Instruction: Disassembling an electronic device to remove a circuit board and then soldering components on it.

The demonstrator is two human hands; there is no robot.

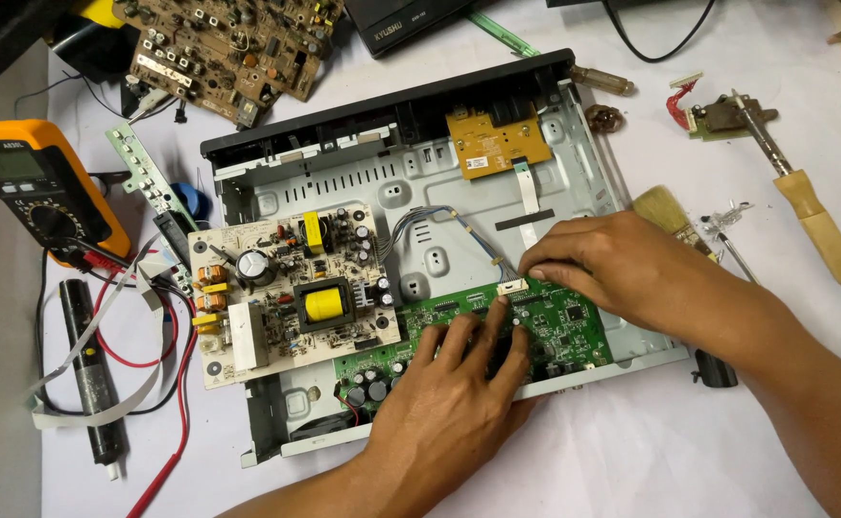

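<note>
An opened metal device chassis (439, 182) lies before me. Inside it sit a beige power board (291, 288) with a yellow transformer, a green main board (559, 321) and a small orange board (497, 142). My left hand (449, 393) rests flat on the green board, fingers spread and pressing it down. My right hand (612, 264) pinches a white connector (514, 285) at the green board's upper edge, where a bundle of thin wires (439, 223) ends.
An orange multimeter (32, 187) with red and black leads lies at left, next to a black pen-like tool (89, 369). A brown circuit board (228, 48) is at the top left. To the right lie a soldering iron (804, 197), a brush (665, 211) and a screwdriver (598, 79).
</note>
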